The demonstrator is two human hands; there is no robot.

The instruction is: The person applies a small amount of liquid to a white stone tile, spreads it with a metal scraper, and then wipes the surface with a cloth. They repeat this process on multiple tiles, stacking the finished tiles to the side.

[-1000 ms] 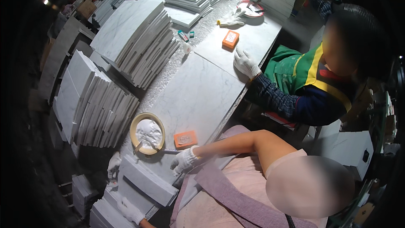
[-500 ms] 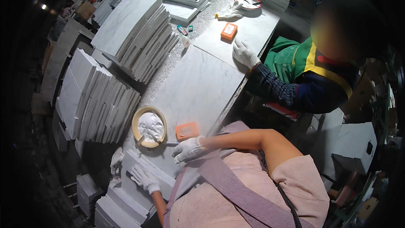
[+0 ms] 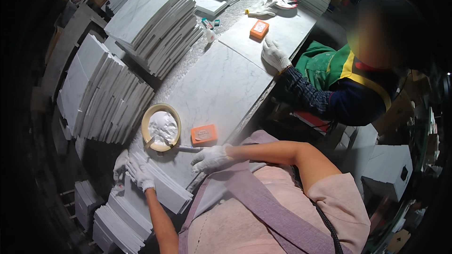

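My left hand (image 3: 141, 175), in a white knit glove, lies at the left edge of a low stack of pale marble tiles (image 3: 170, 189), its fingers stretched out. Just beyond its fingertips is another white glove (image 3: 120, 165); whether a hand is in it I cannot tell. My right hand (image 3: 210, 159), gloved too, rests on the worktop by my body, fingers loosely extended with nothing visible in them. Above it lies a thin bar-like tool (image 3: 189, 149). A cream bowl of white paste (image 3: 149, 110), with a scraper in it, and an orange block (image 3: 204, 134) sit on the large marble slab (image 3: 216, 84).
Tall tile stacks (image 3: 146, 14) stand at the left, others (image 3: 127, 216) at lower left. Across the slab a co-worker's gloved hand (image 3: 275, 55) rests near a second orange block (image 3: 259, 29), a loose glove (image 3: 262, 7) and a red-rimmed bowl (image 3: 293, 4). White boxes (image 3: 388, 169) stand at right.
My left hand has moved left from the top of the low tile stack to its left edge, close to the other white glove. My right hand stays almost in place.
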